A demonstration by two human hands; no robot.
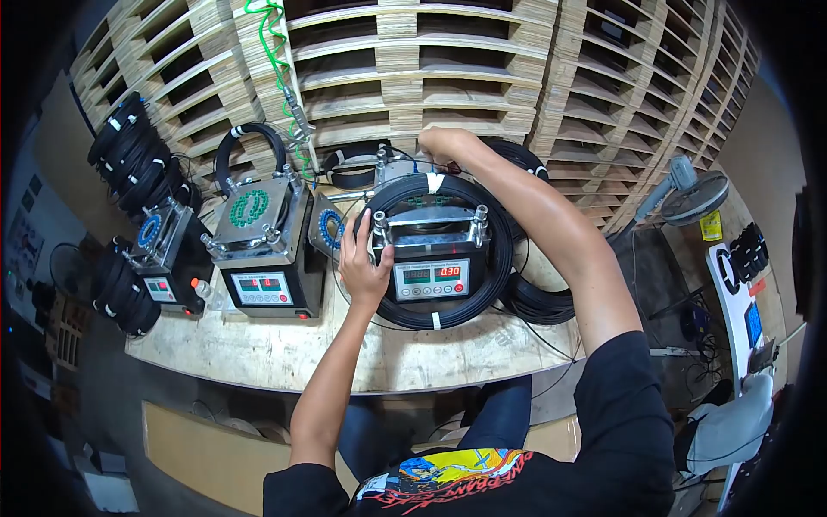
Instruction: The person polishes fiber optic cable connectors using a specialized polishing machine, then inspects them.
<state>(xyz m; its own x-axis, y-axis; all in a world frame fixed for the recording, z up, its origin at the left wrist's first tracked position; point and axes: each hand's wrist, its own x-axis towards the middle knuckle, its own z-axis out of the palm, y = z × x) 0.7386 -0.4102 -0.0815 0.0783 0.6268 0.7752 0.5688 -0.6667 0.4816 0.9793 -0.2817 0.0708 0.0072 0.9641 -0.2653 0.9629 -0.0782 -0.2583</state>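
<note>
A large coil of black cable (435, 320), tied with white bands, hangs tilted around the front of a benchtop machine (438, 244) with red digits on its panel. My left hand (363, 265) lies against the coil's left side, fingers stretched upward and thumb apart. Over the machine's far side reaches my right arm, and my right hand (444, 144) is bent down behind the coil's top, near a metal block (398, 171). The fingers of that hand are hidden, so what they touch cannot be made out.
Two similar machines, one with a green ring (249, 208) and one with a blue ring (150, 231), stand to the left. Black cable coils (133, 155) are stacked at far left; another coil (538, 300) lies right. Wooden pallets (482, 43) rise behind. A fan (694, 196) stands right.
</note>
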